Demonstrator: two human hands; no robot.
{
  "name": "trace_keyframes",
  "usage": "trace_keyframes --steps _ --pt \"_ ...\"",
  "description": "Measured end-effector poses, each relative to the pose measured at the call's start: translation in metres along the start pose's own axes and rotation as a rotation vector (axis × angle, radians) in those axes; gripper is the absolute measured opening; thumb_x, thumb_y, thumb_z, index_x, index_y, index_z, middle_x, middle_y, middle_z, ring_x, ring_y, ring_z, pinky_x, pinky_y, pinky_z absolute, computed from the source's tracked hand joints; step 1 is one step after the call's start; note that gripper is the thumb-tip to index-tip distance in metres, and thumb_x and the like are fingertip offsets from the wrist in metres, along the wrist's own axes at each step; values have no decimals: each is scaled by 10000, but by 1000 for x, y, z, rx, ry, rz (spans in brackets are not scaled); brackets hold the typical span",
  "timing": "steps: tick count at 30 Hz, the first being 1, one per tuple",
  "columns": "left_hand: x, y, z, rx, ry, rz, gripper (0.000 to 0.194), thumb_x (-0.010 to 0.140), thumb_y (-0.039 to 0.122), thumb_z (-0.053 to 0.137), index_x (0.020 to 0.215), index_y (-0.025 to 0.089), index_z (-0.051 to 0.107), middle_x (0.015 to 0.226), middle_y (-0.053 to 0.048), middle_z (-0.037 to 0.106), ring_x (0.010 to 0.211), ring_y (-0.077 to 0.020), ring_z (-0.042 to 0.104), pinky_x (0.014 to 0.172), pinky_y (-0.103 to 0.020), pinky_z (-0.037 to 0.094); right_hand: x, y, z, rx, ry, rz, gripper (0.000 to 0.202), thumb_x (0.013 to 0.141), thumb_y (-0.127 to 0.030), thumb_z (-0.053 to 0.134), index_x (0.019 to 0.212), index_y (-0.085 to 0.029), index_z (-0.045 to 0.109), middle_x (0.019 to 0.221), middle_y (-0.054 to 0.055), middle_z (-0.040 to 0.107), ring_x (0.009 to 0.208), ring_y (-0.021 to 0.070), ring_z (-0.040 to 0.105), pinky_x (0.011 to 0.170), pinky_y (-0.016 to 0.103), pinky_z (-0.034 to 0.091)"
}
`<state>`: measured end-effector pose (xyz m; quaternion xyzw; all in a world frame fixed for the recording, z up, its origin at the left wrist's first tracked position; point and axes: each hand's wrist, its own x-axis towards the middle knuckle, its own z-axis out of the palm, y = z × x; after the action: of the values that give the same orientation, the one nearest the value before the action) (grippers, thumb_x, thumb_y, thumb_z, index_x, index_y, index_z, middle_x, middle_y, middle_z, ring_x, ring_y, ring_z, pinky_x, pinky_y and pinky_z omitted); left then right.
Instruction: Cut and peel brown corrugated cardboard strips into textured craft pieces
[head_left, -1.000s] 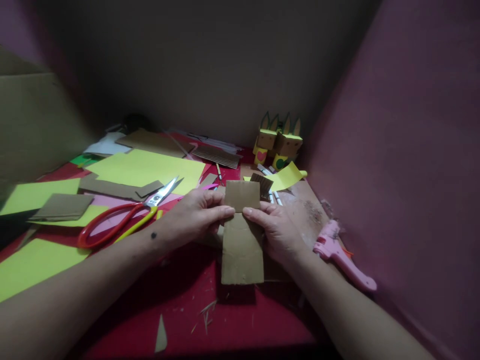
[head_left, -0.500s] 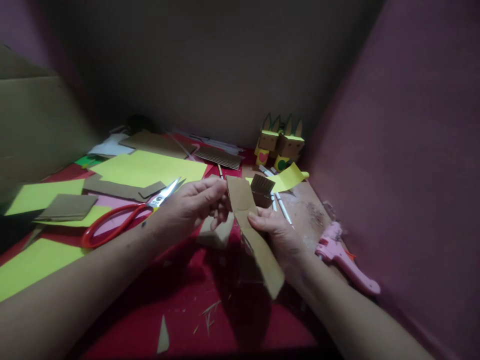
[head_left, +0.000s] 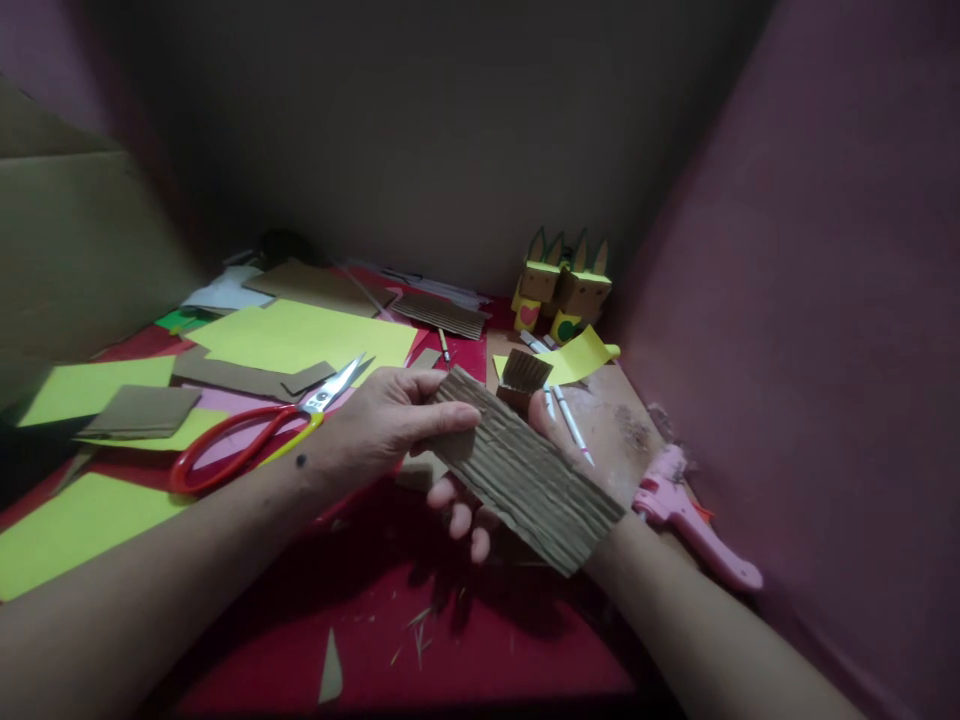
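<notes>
My left hand [head_left: 409, 415] pinches the upper left end of a cardboard strip [head_left: 525, 475], its thumb on top. The strip's bare corrugated ridges face up, and it slants down toward my right wrist. Under it is my right hand [head_left: 551, 425], with the strip lying across the palm. The right thumb stands up past the far edge, and curled fingertips show below the near edge. Just beyond that thumb is a small dark corrugated cardboard piece [head_left: 527, 370]. Scissors [head_left: 247, 440] with red and yellow handles lie beside my left forearm, blades apart.
Yellow paper sheets [head_left: 300, 335] and cardboard scraps [head_left: 150, 412] cover the left side. At the back right stand two small cardboard figures [head_left: 562, 285]. White markers [head_left: 571, 425] lie on a board, near a pink glue gun [head_left: 694, 530] by the right wall. Thin scraps [head_left: 420, 635] litter the red tabletop.
The cardboard strip has been turned over, from its smooth side to its ridged side, and now slants further right. My right thumb has come off its face; my left thumb now presses on it.
</notes>
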<state>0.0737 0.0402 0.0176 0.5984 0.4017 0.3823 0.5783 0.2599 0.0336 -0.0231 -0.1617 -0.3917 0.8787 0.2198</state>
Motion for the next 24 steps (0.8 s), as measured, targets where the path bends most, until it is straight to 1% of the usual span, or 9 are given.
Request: trace_keyframes --steps 1,2,6,8,12,16,19,22,24 --pt "1 0 -1 6 -26 -7 210 768 357 736 818 154 719 661 -23 694 543 -118 581 499 -216 423 -2 -2 2 9 12 -20 737 784 -776 431 1104 -134 600 974 138 700 760 220 683 611 342 554" --pt "1 0 -2 5 -44 -6 197 767 347 741 818 157 723 673 -22 703 549 -112 585 502 -207 424 -4 -3 4 20 5 -20 693 793 -735 467 1126 -139 588 987 138 698 768 223 682 610 344 553" --pt "3 0 -1 11 -64 22 137 762 299 743 801 167 732 705 -13 711 622 -120 618 556 -199 462 -9 -8 10 54 -22 28 551 779 -547 575 1147 -137 568 989 143 695 734 218 674 599 351 557" --pt "2 -1 0 56 -41 35 140 772 306 733 806 171 730 691 -10 704 618 -121 619 556 -200 468 -9 -8 11 38 -20 -1 513 793 -497 576 1157 -135 571 970 138 704 699 203 666 564 315 546" --pt "-1 -1 -1 142 20 70 147 774 322 729 801 177 720 680 -11 705 588 -124 626 521 -201 465 -10 -7 11 -10 49 -81 475 802 -490 610 1098 -120 621 921 126 723 651 169 647 542 259 522" --pt "-1 1 0 108 -10 47 130 784 312 710 798 183 706 611 0 693 476 -120 610 441 -205 440 -13 -8 11 -64 101 -89 440 785 -481 655 1001 -98 656 844 124 730 581 154 637 538 257 517" --pt "0 3 2 81 -49 44 96 803 277 682 799 181 697 547 19 665 394 -99 569 401 -192 403 -15 -9 12 -96 112 -50 430 800 -487 649 957 -87 676 772 110 719 540 148 628 520 254 514" --pt "1 4 2 74 -73 46 84 808 256 670 800 175 692 571 16 673 396 -92 567 410 -190 403 -15 -10 14 -102 133 -51 429 790 -470 664 972 -82 687 729 92 706 540 148 626 504 246 510" --pt "2 2 2 83 -54 58 83 806 259 672 804 177 682 599 18 670 425 -92 570 430 -195 415 -15 -10 16 -112 167 -74 427 778 -465 678 964 -81 693 710 83 699 527 140 615 493 239 500"
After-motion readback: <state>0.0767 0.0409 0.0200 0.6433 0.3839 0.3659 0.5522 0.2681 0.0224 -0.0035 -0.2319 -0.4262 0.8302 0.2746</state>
